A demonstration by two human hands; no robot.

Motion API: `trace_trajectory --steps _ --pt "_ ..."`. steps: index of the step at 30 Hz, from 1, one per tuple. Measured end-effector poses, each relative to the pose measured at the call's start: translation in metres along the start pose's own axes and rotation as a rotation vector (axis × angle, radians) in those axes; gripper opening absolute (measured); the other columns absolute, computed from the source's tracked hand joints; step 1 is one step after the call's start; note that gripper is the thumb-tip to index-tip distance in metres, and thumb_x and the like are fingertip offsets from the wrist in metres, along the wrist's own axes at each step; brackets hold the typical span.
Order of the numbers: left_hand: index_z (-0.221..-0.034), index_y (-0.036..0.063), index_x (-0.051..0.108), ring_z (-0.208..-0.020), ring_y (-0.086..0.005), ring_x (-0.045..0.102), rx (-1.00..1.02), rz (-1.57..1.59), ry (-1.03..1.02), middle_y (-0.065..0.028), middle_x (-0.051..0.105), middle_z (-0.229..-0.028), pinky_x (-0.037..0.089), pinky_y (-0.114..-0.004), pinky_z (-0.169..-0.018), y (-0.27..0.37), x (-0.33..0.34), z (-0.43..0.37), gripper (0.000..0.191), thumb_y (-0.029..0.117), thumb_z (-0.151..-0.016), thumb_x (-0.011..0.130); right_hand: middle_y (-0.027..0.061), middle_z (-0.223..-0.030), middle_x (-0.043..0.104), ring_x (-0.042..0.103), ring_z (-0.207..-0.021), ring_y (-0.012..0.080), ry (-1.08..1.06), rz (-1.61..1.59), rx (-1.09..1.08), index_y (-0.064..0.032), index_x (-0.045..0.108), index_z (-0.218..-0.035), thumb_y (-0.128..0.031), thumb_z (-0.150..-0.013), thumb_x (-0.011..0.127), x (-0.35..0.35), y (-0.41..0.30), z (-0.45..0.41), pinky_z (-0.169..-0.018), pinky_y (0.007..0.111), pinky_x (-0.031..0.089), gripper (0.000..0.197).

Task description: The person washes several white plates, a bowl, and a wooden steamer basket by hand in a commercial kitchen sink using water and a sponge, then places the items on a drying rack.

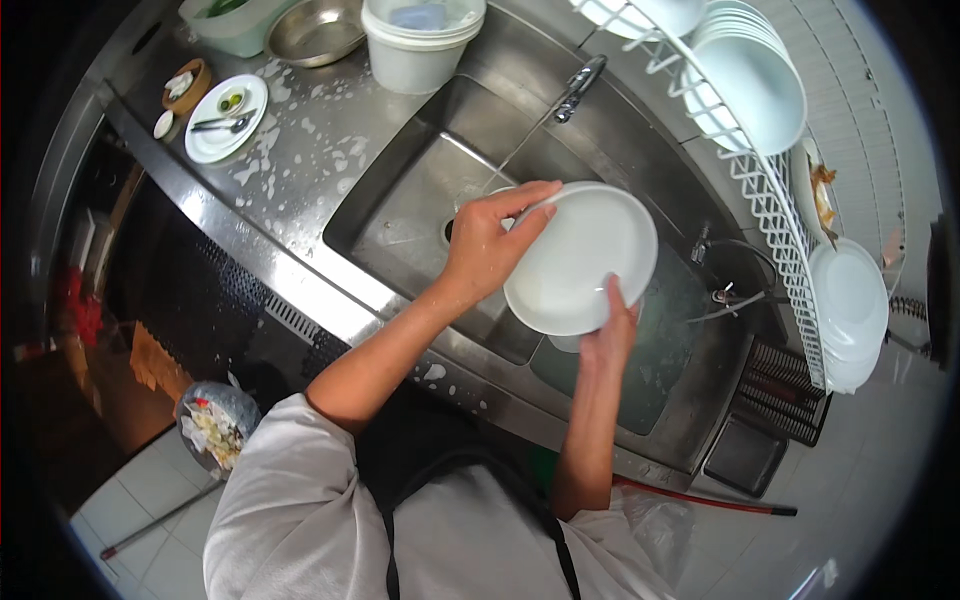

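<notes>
A white round plate (577, 259) is tilted in both hands above the divider of a steel double sink. My left hand (491, 236) pinches its upper left rim between thumb and fingers. At the lower right rim my right hand (613, 330) holds on, thumb on the face and fingers underneath. A thin stream runs from the chrome faucet (581, 86) into the left basin (405, 199). Cloudy water fills the right basin (656, 367). Part of another pale dish (566, 343) shows below the plate; most of it is hidden.
Left of the sink, the soapy steel counter (300, 172) bears a plate with cutlery (217, 146), a metal bowl (315, 34) and a white bucket (420, 52). A white wire rack (780, 217) holds stacked bowls (750, 90) on the right. A waste bin (247, 409) stands lower left.
</notes>
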State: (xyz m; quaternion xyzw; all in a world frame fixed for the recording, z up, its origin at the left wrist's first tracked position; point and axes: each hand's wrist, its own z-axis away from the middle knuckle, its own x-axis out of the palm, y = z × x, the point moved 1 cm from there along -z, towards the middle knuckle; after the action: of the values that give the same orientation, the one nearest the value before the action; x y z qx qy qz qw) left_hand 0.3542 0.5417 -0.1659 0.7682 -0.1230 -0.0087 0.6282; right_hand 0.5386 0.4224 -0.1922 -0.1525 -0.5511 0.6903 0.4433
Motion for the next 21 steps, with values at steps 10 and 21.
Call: trace_trajectory --steps 10,21 --pt "-0.119 0.0081 0.075 -0.120 -0.0256 0.062 0.233 -0.130 -0.287 -0.0089 0.070 -0.132 0.046 -0.038 -0.101 0.036 0.008 0.023 0.031 0.007 -0.088 0.074 0.0147 -0.136 0.060 0.060 -0.125 0.0307 -0.295 -0.417 0.220 -0.0004 0.046 -0.147 -0.022 -0.100 0.068 -0.007 0.077 -0.038 -0.106 0.047 0.050 0.056" --pt "-0.109 0.0069 0.069 -0.113 -0.0259 0.063 0.322 -0.187 -0.320 -0.0115 0.070 -0.130 0.048 -0.037 -0.096 0.081 -0.005 0.040 0.037 0.005 -0.076 0.085 0.0112 -0.123 0.067 0.068 -0.113 0.0264 -0.604 -0.597 0.261 -0.0044 0.056 -0.135 -0.020 -0.089 0.071 0.014 0.097 -0.056 -0.097 0.042 0.058 0.050"
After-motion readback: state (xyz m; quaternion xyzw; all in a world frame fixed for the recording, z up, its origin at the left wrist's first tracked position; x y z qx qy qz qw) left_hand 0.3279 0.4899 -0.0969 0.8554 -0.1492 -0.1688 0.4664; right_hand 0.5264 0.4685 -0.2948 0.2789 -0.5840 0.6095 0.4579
